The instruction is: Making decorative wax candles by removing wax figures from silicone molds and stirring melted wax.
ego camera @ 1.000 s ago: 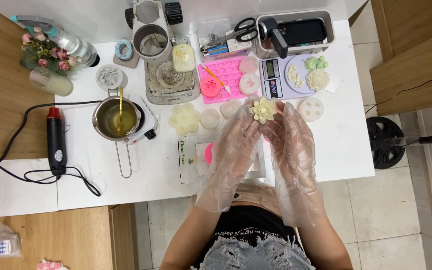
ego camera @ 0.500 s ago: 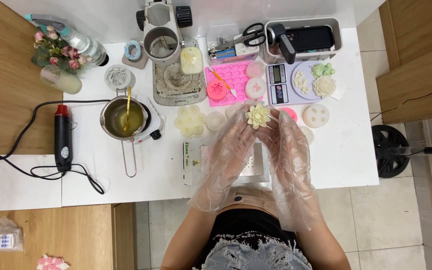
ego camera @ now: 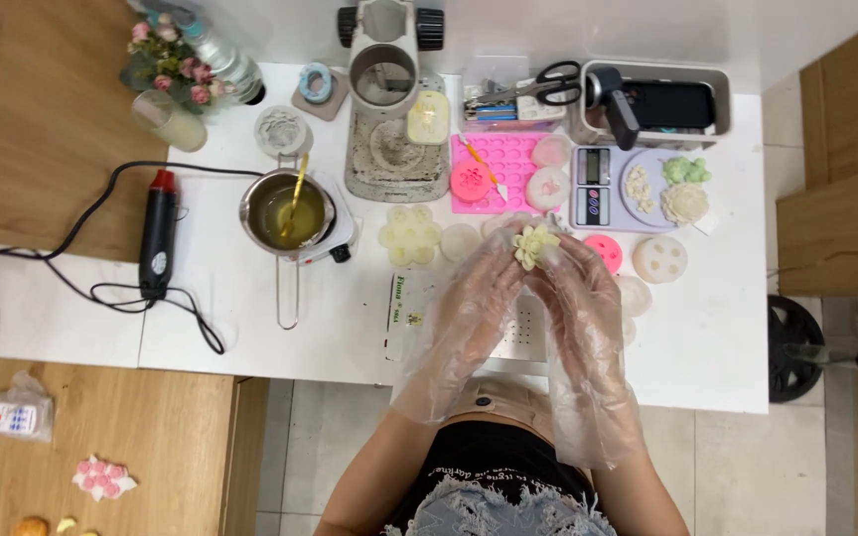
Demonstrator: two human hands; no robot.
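Observation:
Both my hands wear loose clear plastic gloves and meet over the middle of the white table (ego camera: 250, 328). My left hand (ego camera: 469, 308) and my right hand (ego camera: 583, 308) pinch a pale cream flower-shaped wax piece (ego camera: 533, 244) between their fingertips, held above the table. Under my wrists lies a flat grey tray-like box (ego camera: 419, 308). A small pot of yellow liquid (ego camera: 285, 213) with a stick in it stands on a little hotplate to the left.
A pink silicone mould (ego camera: 503, 169), round cream moulds (ego camera: 409, 235), a small scale (ego camera: 593, 184), a plate with flower shapes (ego camera: 672, 189), scissors (ego camera: 538, 87), a heat gun (ego camera: 158, 233) with cord, a spray bottle and small flowers (ego camera: 166, 65) crowd the table.
My view has shifted, so the table sits further right and lower in the picture. Both hands keep hold of the flower piece, which has turned slightly between my fingertips.

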